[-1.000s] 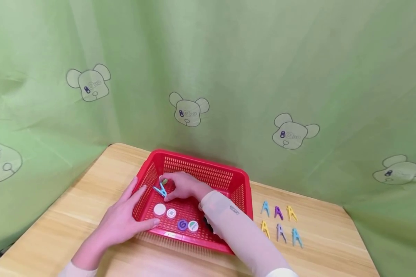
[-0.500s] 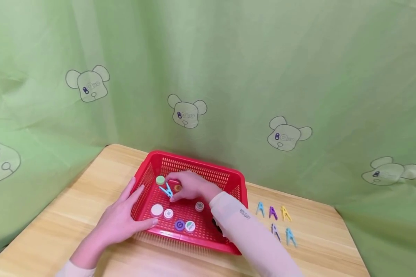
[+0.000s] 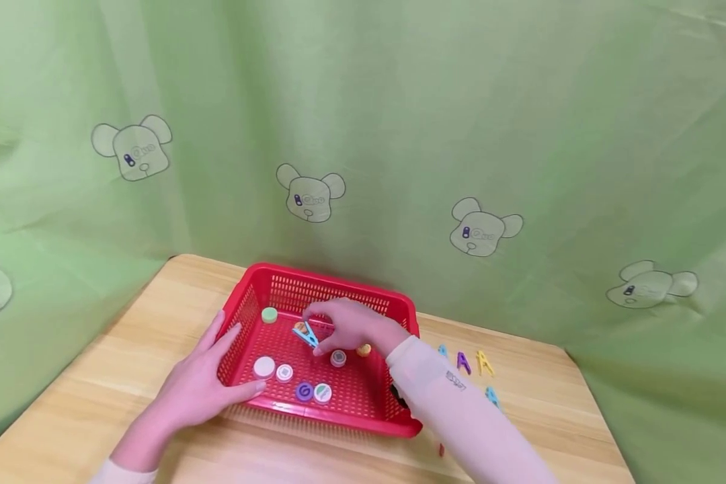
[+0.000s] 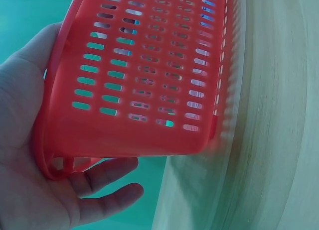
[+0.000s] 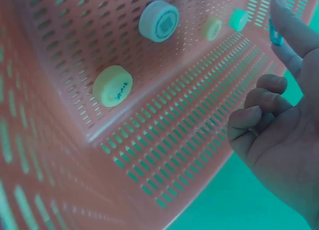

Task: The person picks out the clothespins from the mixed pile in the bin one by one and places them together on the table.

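A red plastic basket [image 3: 331, 420] stands on the table with several bottle caps inside. My left hand [image 3: 196, 383] rests against its left corner, fingers spread straight along the side and thumb over the front rim. In the left wrist view, the fingers reach past the rim. My right hand [image 3: 353, 326] is inside the basket and pinches a light blue clothespin [image 3: 306, 335] between thumb and index finger. The clothespin's tips point left, over an orange cap [image 3: 300, 327]. To the left lies a green cap [image 3: 269, 315]; a white cap [image 3: 264, 367] sits nearer the left thumb.
Right of the basket lie several clothespins, among them a purple clothespin [image 3: 463, 362] and a yellow clothespin [image 3: 485, 363]. The right sleeve [image 3: 454, 396] hides part of that area. A green curtain [image 3: 387, 134] hangs behind the wooden table [image 3: 538, 430].
My right hand has moved right within the basket with the blue clothespin, away from the green cap to the orange one. The left hand stays at the corner. The head view has shifted slightly.
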`<state>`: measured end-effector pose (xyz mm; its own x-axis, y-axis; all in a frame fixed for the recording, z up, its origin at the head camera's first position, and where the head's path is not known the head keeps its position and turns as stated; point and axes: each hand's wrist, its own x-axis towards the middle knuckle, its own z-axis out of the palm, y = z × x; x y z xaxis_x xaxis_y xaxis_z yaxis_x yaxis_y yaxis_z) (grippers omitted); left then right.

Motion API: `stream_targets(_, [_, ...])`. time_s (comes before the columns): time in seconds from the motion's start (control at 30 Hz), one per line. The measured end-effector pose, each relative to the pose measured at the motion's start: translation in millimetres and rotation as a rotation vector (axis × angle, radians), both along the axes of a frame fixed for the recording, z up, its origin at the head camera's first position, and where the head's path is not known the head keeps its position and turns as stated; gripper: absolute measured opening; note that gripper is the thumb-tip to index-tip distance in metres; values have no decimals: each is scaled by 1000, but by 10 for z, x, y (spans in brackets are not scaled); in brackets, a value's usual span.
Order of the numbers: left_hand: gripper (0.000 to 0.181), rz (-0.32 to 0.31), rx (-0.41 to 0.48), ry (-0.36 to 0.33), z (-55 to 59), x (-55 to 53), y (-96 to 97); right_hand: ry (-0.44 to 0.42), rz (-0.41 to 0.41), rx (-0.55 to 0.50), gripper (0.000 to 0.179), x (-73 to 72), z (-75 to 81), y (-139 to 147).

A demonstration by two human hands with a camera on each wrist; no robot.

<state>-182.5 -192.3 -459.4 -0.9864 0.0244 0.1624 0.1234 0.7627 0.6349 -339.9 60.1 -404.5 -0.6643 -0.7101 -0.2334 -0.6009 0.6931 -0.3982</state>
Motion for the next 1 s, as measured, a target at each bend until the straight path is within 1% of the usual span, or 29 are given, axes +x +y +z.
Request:
stream_targets(0.2, [117,-2,0,-6,14,18,8,38,19,1,61,36,89,125])
stream_targets(0.47, [115,-8,-7,-9,12,13,17,34,8,-21,59,73,196,265])
stream_targets(0.7, [118,-15,-8,-32,6,17,25,8,-54,-37,61,116,190,407])
stream_targets(1.0, [118,-8,-11,-28,3,23,24,36,-48,-72,58,152,195,672])
